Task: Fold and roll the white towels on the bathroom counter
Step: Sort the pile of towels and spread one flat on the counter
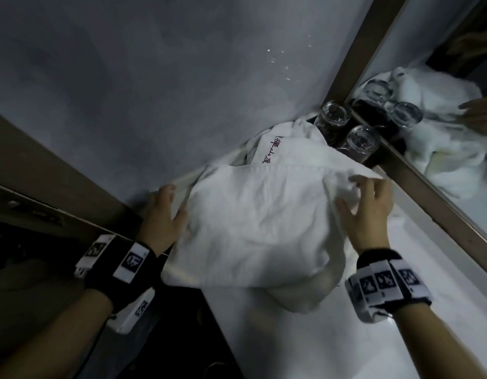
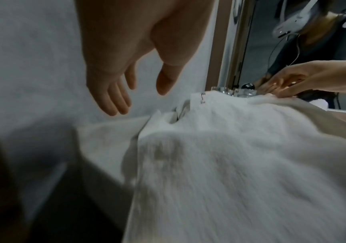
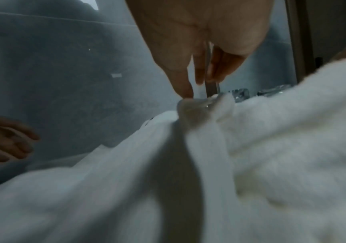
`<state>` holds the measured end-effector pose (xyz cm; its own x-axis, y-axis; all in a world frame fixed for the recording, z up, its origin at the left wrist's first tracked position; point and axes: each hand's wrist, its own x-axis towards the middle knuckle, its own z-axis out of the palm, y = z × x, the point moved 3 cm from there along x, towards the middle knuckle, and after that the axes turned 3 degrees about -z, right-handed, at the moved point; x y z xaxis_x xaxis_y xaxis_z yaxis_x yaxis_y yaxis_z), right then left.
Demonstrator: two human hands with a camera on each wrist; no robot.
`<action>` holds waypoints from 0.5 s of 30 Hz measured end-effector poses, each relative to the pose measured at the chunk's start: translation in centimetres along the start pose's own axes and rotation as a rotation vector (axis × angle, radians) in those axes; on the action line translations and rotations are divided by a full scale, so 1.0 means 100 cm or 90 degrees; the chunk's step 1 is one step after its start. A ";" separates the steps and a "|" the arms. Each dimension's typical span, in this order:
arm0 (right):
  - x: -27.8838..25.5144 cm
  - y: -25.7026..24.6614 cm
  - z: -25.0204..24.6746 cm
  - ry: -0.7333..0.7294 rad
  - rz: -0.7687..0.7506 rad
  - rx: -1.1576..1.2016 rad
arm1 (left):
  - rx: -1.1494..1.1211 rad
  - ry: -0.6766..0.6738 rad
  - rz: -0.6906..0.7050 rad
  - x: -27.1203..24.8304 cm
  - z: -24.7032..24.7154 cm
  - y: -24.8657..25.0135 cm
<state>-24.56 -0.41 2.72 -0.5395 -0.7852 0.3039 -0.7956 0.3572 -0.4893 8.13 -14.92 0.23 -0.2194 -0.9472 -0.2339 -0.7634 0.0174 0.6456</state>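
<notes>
Head view looks down on a white towel spread loosely and rumpled over the near corner of the pale table, its near edge hanging past the table's front. The left hand sits at the towel's left edge beside the grey wall, fingers straight and relaxed; from this view it seems to touch the edge, while the left wrist view shows the left hand spread above the cloth with fingers extended and nothing held in them, the towel lying below it. The right hand is at the towel's far right corner, fingers bent down onto a raised bunch of fabric. In the right wrist view the right hand points down with its fingertips meeting a small peak of the towel, apparently pinching it, though blur keeps the grip from being certain. Behind the spread towel a second white towel with red embroidered characters lies bunched in the corner against the wall. Just beside it stand two upturned clear glasses on a dark tray, close against the framed mirror, which reflects the glasses, the towels and a hand.
</notes>
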 end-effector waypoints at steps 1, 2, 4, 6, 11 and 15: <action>-0.015 0.000 -0.001 0.018 0.002 0.009 | 0.000 -0.016 -0.017 -0.008 0.004 -0.011; -0.030 0.000 -0.001 0.030 0.008 0.023 | -0.002 -0.030 -0.044 -0.015 0.009 -0.022; -0.060 0.002 0.001 0.036 0.070 0.076 | 0.006 -0.073 -0.126 -0.026 0.017 -0.043; -0.088 0.008 0.004 0.022 0.172 0.128 | 0.014 -0.132 -0.199 -0.036 0.027 -0.059; -0.148 0.013 0.025 -0.195 0.392 0.309 | -0.117 -0.272 -0.264 -0.055 0.043 -0.079; -0.171 0.000 0.037 -0.369 0.362 0.330 | -0.207 -0.242 -0.247 -0.073 0.052 -0.086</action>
<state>-14.30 11.12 -5.46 -0.4768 -0.7409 -0.4730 -0.1610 0.6026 -0.7817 13.11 -6.45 -7.41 -0.2097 -0.6834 -0.6993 -0.6204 -0.4598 0.6354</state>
